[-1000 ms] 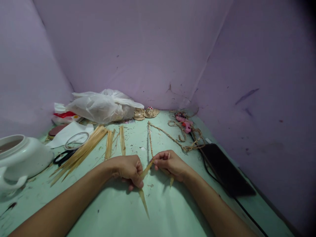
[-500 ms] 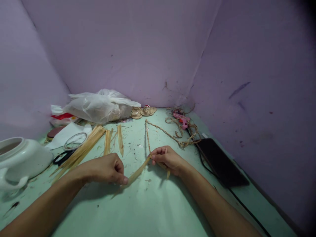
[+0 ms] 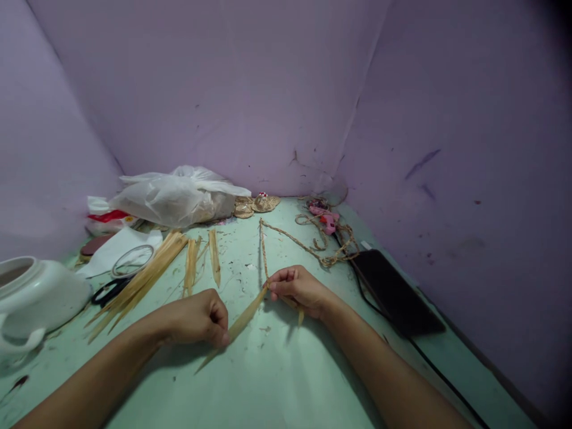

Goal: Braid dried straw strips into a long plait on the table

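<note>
My left hand (image 3: 203, 317) pinches a flat, straw-coloured dried fibre strip (image 3: 245, 317) near its lower end, and the pointed tip sticks out below the thumb. My right hand (image 3: 297, 290) is closed at the strip's other end, where it meets a thin braided cord (image 3: 264, 253). From there the cord runs up to a point on the table, bends, and trails right into a loose tangle (image 3: 333, 260). A second short strip end (image 3: 301, 317) hangs below my right fingers. The exact grip at the join is partly hidden by the fingertips.
On the left lie a bundle of dried strips (image 3: 152, 271), black-handled scissors (image 3: 107, 292), a wire ring (image 3: 133, 262) and a white ceramic pot (image 3: 58, 295). A plastic bag (image 3: 174, 193) rests by the wall. Rightward are a pink glue gun (image 3: 328, 221) and a black tablet-like slab (image 3: 397, 292).
My left hand has moved slightly down, drawing the strip to a steeper slant. My right hand stays at the join. The whole view has shifted a little.
</note>
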Demonstrator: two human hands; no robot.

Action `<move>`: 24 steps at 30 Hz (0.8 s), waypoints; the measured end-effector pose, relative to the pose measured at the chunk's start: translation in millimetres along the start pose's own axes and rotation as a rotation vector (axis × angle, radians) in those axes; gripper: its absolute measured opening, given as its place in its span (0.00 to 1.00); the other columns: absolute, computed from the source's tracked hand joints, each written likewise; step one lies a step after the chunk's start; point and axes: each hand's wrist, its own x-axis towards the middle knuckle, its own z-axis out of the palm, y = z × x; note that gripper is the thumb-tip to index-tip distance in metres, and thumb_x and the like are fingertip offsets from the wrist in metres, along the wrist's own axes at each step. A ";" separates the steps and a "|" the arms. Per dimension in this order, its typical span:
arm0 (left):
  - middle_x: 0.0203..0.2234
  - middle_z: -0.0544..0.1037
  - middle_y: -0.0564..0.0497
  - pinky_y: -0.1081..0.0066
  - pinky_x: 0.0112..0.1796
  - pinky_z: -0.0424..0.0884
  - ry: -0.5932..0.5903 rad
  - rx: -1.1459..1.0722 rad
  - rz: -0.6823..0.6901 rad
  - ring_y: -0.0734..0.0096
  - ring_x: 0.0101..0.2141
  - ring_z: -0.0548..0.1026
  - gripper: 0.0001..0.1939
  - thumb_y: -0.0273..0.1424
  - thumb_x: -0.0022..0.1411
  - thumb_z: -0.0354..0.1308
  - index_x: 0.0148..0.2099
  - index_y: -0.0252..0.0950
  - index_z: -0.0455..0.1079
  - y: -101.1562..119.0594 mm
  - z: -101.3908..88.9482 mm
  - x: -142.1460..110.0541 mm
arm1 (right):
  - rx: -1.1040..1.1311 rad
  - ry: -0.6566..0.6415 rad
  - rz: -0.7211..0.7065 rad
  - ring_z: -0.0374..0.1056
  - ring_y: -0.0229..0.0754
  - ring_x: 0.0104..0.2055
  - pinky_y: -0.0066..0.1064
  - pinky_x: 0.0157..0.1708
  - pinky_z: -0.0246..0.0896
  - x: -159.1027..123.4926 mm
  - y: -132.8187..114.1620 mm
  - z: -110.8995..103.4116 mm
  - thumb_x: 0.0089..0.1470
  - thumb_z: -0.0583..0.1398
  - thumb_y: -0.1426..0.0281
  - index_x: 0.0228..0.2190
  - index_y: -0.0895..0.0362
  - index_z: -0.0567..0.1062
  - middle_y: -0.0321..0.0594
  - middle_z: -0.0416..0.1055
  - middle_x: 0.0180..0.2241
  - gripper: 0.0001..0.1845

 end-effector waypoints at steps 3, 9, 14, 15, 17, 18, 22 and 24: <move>0.11 0.61 0.57 0.77 0.19 0.49 -0.026 0.006 -0.002 0.81 0.17 0.54 0.07 0.32 0.39 0.57 0.20 0.32 0.69 1.0 0.1 1.1 | -0.031 0.004 0.002 0.46 0.25 0.10 0.23 0.12 0.33 0.7 0.9 1.1 0.34 0.60 0.76 0.22 0.63 0.73 0.34 0.67 0.13 0.06; 0.11 0.62 0.56 0.77 0.19 0.51 -0.039 0.055 0.003 0.80 0.16 0.56 0.06 0.30 0.38 0.56 0.19 0.32 0.70 6.3 1.9 -1.5 | -0.053 0.002 0.003 0.48 0.25 0.11 0.23 0.13 0.37 0.2 0.9 2.9 0.34 0.59 0.76 0.22 0.63 0.73 0.33 0.67 0.14 0.06; 0.11 0.62 0.56 0.77 0.19 0.52 -0.035 0.077 -0.018 0.80 0.16 0.56 0.06 0.29 0.37 0.56 0.20 0.32 0.71 2.5 7.6 1.1 | -0.076 0.014 0.004 0.50 0.26 0.12 0.22 0.14 0.39 -1.4 -0.5 4.2 0.34 0.61 0.74 0.22 0.63 0.74 0.34 0.67 0.14 0.06; 0.11 0.62 0.56 0.77 0.19 0.52 -0.025 0.076 -0.016 0.80 0.16 0.56 0.06 0.29 0.37 0.56 0.20 0.32 0.71 1.6 9.1 1.9 | -0.083 0.018 0.005 0.51 0.26 0.12 0.22 0.14 0.39 -1.3 -0.5 4.2 0.34 0.61 0.74 0.22 0.63 0.74 0.34 0.67 0.14 0.06; 0.11 0.63 0.56 0.77 0.19 0.53 -0.010 0.082 -0.015 0.80 0.17 0.56 0.07 0.30 0.38 0.56 0.21 0.32 0.71 1.1 10.9 2.0 | -0.085 0.021 0.007 0.52 0.26 0.13 0.22 0.14 0.40 -0.7 -0.1 4.2 0.34 0.61 0.74 0.22 0.63 0.73 0.34 0.67 0.14 0.06; 0.12 0.63 0.56 0.77 0.19 0.53 -0.010 0.098 -0.018 0.80 0.17 0.57 0.07 0.30 0.38 0.56 0.21 0.32 0.72 1.9 10.7 0.9 | -0.081 0.022 0.007 0.53 0.26 0.13 0.22 0.15 0.41 -0.4 0.2 4.1 0.35 0.61 0.74 0.22 0.63 0.73 0.34 0.66 0.14 0.06; 0.12 0.63 0.56 0.76 0.19 0.52 0.061 0.232 -0.050 0.79 0.17 0.58 0.11 0.36 0.40 0.56 0.20 0.33 0.71 14.0 2.5 -9.4 | -0.071 0.022 0.014 0.54 0.27 0.15 0.21 0.16 0.42 0.0 0.4 3.8 0.35 0.61 0.74 0.22 0.63 0.74 0.34 0.67 0.14 0.06; 0.13 0.64 0.55 0.76 0.20 0.52 0.223 0.282 -0.048 0.78 0.18 0.59 0.15 0.41 0.43 0.54 0.21 0.33 0.70 23.2 -1.8 -11.9 | -0.061 0.022 0.015 0.53 0.27 0.14 0.22 0.15 0.42 -0.7 -0.3 3.9 0.34 0.61 0.74 0.22 0.63 0.74 0.34 0.67 0.14 0.06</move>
